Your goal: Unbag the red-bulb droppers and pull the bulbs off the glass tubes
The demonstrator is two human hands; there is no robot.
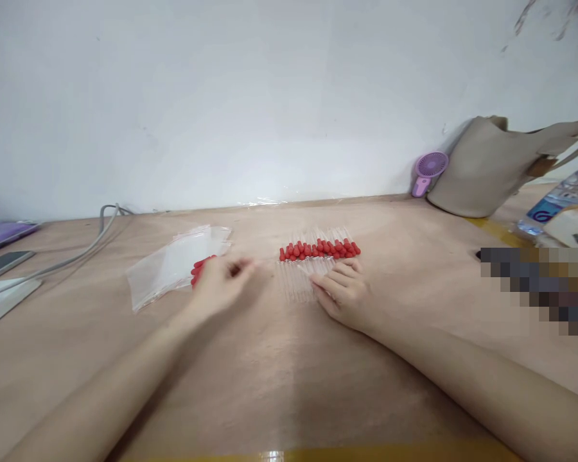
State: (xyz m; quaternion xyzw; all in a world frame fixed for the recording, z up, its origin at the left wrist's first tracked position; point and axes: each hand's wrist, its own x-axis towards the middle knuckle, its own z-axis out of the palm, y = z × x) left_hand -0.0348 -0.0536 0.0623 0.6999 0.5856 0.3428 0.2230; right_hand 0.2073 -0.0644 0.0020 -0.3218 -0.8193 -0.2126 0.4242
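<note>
A row of glass droppers with red rubber bulbs (318,249) lies on the brown-covered table, their clear tubes pointing both away from me and towards me. My right hand (343,290) rests at the near side of this row, its fingers closed around what looks like a dropper's thin clear tube. My left hand (225,280) is curled closed to the left of the row. Several red bulbs (200,269) stick out past its far side, and their tubes seem to be inside the grip, mostly hidden. Beyond that hand lies a stack of clear plastic bags (166,269).
At the left edge are a phone (4,266), a grey cable (89,247) and a purple item (4,236). To the right stand a purple hand fan (431,167), a beige bag (481,170) and a plastic bottle (563,199). A white wall (270,96) bounds the table.
</note>
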